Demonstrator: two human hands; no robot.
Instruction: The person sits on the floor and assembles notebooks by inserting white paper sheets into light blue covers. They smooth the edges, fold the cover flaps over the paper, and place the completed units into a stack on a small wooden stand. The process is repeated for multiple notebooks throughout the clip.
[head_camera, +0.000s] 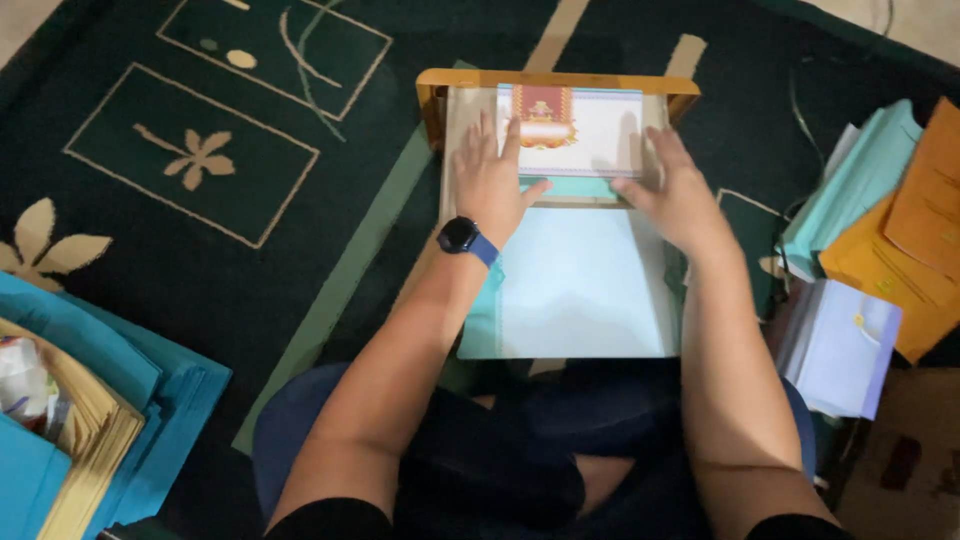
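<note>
A light blue sheet (585, 290) lies on the dark carpet in front of my knees, its far part folded up over a wooden frame (560, 82). The folded flap is white with a red and gold emblem (543, 118). My left hand (490, 180), with a dark watch on a blue strap at the wrist, presses flat on the flap's left side. On the right side my right hand (675, 190) presses down, fingers spread along the fold. Neither hand grips anything.
Stacks of blue and tan envelopes (90, 420) sit at the lower left. At the right lie teal sheets (850, 180), orange envelopes (915, 230) and a pile of pale lavender paper (840, 345). The green carpet (200, 200) has beige flower patterns.
</note>
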